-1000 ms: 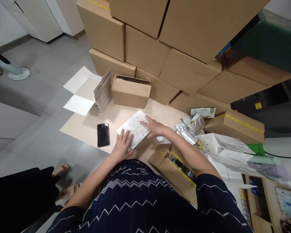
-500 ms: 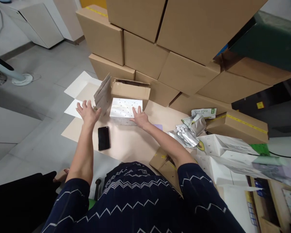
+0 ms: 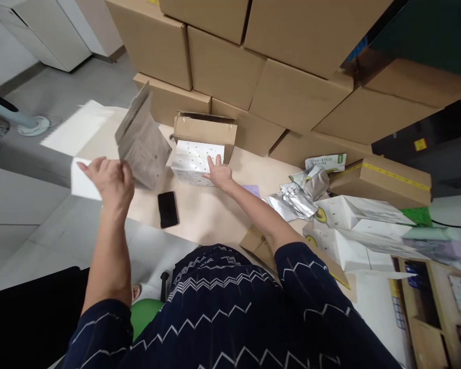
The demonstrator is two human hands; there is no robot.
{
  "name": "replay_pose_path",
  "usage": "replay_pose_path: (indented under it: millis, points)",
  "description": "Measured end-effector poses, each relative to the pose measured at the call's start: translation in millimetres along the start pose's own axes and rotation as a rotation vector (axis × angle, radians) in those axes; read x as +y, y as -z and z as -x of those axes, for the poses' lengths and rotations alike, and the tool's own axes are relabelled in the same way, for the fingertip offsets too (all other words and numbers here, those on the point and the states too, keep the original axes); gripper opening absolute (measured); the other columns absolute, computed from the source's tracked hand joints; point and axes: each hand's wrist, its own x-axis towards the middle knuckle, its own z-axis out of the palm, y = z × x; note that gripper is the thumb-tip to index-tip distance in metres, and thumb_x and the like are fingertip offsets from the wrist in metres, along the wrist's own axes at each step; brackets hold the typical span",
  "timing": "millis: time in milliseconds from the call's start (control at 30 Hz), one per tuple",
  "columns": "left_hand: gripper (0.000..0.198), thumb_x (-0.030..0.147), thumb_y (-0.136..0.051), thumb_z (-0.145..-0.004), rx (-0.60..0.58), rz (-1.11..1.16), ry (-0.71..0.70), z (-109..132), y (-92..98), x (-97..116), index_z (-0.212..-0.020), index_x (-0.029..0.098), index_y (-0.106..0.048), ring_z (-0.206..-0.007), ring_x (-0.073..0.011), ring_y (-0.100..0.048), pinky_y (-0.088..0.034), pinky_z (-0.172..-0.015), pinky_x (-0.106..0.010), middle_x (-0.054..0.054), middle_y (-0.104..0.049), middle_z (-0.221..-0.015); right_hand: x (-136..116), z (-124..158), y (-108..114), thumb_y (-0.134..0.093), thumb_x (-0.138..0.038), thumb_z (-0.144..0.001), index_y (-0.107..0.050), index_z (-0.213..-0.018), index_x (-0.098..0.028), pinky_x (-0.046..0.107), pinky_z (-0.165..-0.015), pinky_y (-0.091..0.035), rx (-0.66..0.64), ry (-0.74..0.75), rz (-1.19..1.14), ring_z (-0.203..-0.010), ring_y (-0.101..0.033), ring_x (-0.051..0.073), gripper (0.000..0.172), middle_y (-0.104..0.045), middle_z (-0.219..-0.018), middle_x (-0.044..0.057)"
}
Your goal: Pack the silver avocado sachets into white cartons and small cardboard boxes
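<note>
My left hand is closed at the near edge of an unfolded carton. A grey printed panel stands tilted beside my fingers, and white toothed-edge flaps stick out to the left; they seem to be one piece. The exact grip is hidden behind my knuckles. My right hand rests, fingers spread, on the right side of a small white box with a dotted pattern. Just behind that white box is an open brown cardboard box. A black phone lies in front on the table.
Large brown cartons are stacked like a wall along the back. To the right lie silver pouches, white avocado-printed boxes and a yellow-taped carton. Near my right forearm is an open carton.
My left hand has closed from spread fingers and moved left. The grey panel and white flaps have shifted left with it. My right hand stays on the white box.
</note>
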Motion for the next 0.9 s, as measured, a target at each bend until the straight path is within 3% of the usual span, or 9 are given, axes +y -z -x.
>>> replay_pose_path:
  millis: [100,133,167,267,333,500,600,767,900]
  points:
    - [0.019,0.024,-0.054,-0.088,0.046,0.014,-0.221,55.4,61.2,11.2,-0.07,0.022,-0.049,-0.107,-0.0244,-0.055,-0.023,-0.117,-0.066,0.0,-0.049,-0.071,12.8,-1.1,4.1,-0.062,-0.05,-0.092,-0.019,-0.163,-0.024,0.05,-0.103,-0.045,-0.048,0.045,-0.093,-0.122,-0.057,0.037,0.086,-0.007,-0.166,0.023]
    - [0.006,0.021,-0.057,-0.085,0.034,0.024,-0.304,75.7,79.1,15.9,-0.079,0.024,-0.057,-0.103,-0.0244,-0.058,-0.027,-0.116,-0.065,0.0,-0.053,-0.074,20.2,-1.4,6.8,-0.066,-0.045,-0.09,-0.021,-0.162,-0.024,0.049,-0.105,-0.044,-0.071,0.084,-0.144,-0.125,-0.056,0.036,0.087,-0.005,-0.166,0.022]
    - [0.012,0.02,-0.058,-0.083,0.016,0.041,-0.388,95.3,94.3,20.4,-0.091,0.027,-0.062,-0.099,-0.0248,-0.059,-0.032,-0.114,-0.064,0.0,-0.057,-0.078,29.0,-1.2,10.2,-0.069,-0.042,-0.089,-0.025,-0.161,-0.022,0.048,-0.108,-0.042,-0.089,0.128,-0.208,-0.13,-0.053,0.036,0.087,-0.005,-0.166,0.021]
    - [0.035,0.021,-0.056,-0.084,-0.065,0.122,-0.543,143.2,120.9,31.7,-0.116,0.033,-0.064,-0.091,-0.0258,-0.062,-0.043,-0.107,-0.058,-0.002,-0.064,-0.081,61.0,7.4,23.9,-0.068,-0.037,-0.088,-0.044,-0.152,-0.017,0.042,-0.115,-0.037,-0.064,0.191,-0.464,-0.139,-0.044,0.03,0.071,-0.02,-0.164,0.018]
    - [0.038,0.021,-0.055,-0.087,-0.119,0.2,-0.631,164.5,123.2,38.4,-0.124,0.026,-0.063,-0.087,-0.0246,-0.062,-0.047,-0.103,-0.054,-0.004,-0.066,-0.082,83.4,23.7,36.4,-0.058,-0.043,-0.095,-0.054,-0.142,-0.017,0.043,-0.111,-0.043,-0.085,0.111,-0.671,-0.132,-0.052,0.028,0.055,-0.04,-0.155,0.017]
    - [0.034,0.014,-0.051,-0.092,-0.26,0.35,-0.724,201.5,86.0,60.1,-0.124,0.018,-0.061,-0.086,-0.0214,-0.061,-0.048,-0.101,-0.048,-0.006,-0.068,-0.08,123.7,85.8,64.6,-0.043,-0.071,-0.094,-0.06,-0.132,-0.016,0.039,-0.082,-0.06,-0.668,-0.074,-1.003,-0.088,-0.072,0.024,0.069,-0.067,-0.125,0.018]
    - [0.036,0.013,-0.053,-0.093,-0.267,0.349,-0.769,226.3,43.2,77.4,-0.127,0.019,-0.06,-0.088,-0.0206,-0.06,-0.046,-0.102,-0.045,-0.005,-0.069,-0.082,132.2,111.5,61.9,-0.065,-0.06,-0.088,-0.058,-0.138,-0.019,0.037,-0.083,-0.06,-0.842,-0.012,-1.01,-0.09,-0.072,0.022,0.065,-0.068,-0.127,0.014]
    - [0.049,0.008,-0.051,-0.091,-0.398,0.252,-0.726,254.7,-13.9,107.0,-0.138,0.02,-0.055,-0.098,-0.024,-0.06,-0.041,-0.103,-0.046,-0.008,-0.072,-0.097,138.8,123.5,37.1,-0.081,-0.029,-0.075,-0.065,-0.13,-0.021,0.032,-0.099,-0.052,-0.577,0.154,-1.029,-0.121,-0.061,0.021,0.058,-0.065,-0.135,0.008]
    - [0.066,-0.001,-0.045,-0.086,-0.545,0.198,-0.748,248.7,-25.0,123.1,-0.142,0.033,-0.054,-0.111,-0.0259,-0.058,-0.032,-0.108,-0.053,-0.009,-0.066,-0.128,176.9,121.3,34.7,-0.066,-0.034,-0.09,-0.066,-0.126,-0.014,0.028,-0.085,-0.056,-0.326,-0.077,-0.962,-0.095,-0.07,0.017,0.041,-0.07,-0.122,0.012]
